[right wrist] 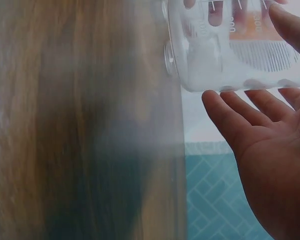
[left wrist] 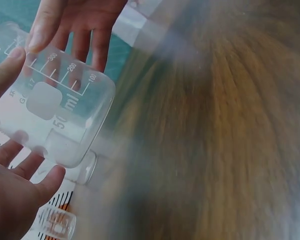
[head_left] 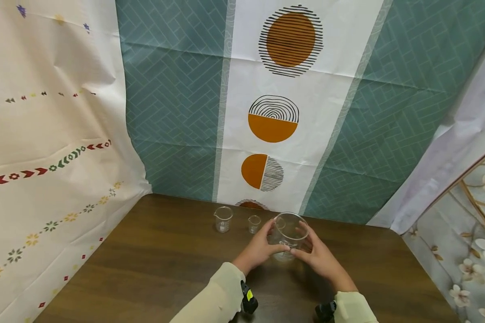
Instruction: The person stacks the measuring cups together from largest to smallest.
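Both hands hold a large clear glass beaker [head_left: 288, 244] between them, upright above the brown table. My left hand [head_left: 259, 246] grips its left side, thumb across the front. On the right side, my right hand [head_left: 319, 255] grips it the same way, the thumbs nearly meeting. White volume marks show on its wall in the left wrist view. In the right wrist view, the right fingertips [right wrist: 210, 97] lie along the glass. Left of it on the table stand a tiny beaker [head_left: 254, 225] and a medium spouted beaker [head_left: 223, 220].
Another small glass shows through the large beaker, behind it. The wooden table [head_left: 153, 260] ends at a teal and white patterned hanging [head_left: 174, 112]. Cream patterned cloth [head_left: 56, 179] closes off the left, and a floral cloth [head_left: 460, 251] the right.
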The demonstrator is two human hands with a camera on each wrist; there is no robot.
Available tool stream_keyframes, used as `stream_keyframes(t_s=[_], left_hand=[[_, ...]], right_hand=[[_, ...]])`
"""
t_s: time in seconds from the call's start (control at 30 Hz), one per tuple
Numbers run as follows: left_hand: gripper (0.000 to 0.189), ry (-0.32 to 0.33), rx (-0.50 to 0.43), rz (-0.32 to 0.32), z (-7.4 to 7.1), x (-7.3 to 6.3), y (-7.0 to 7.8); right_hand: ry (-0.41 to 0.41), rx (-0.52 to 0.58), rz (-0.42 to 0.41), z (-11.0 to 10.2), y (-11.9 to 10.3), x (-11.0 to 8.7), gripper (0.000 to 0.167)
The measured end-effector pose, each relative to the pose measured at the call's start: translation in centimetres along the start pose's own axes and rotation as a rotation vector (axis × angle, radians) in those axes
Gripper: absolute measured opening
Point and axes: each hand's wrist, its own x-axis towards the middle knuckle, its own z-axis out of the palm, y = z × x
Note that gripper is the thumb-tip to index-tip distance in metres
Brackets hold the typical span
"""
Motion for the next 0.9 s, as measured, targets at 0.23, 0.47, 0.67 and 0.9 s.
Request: stream_keyframes(t_s=[0.23, 0.47, 0.67, 0.9], left_hand=[[0.091, -0.001, 0.015, -0.025, -1.3, -1.3, 0.3], [0.091, -0.003, 0.004, -0.036, -2.7, -2.5, 0.2], [0.089, -0.010, 0.008, -0.024, -3.7, -3.4, 0.0], [0.090, -0.005, -0.003, 0.001, -4.7, -4.4, -0.3]], right_hand=[[-0.017, 0.017, -0.031, 1.0, -0.7, 0.1, 0.085], [-0.015, 0.039, -0.044, 2.2, -1.4, 0.2, 0.087], [-0.032, 0.032, -0.070, 3.1, -1.8, 0.1, 0.087], [-0.030, 0.026, -0.073, 4.1, -2.6, 0.0, 0.089]])
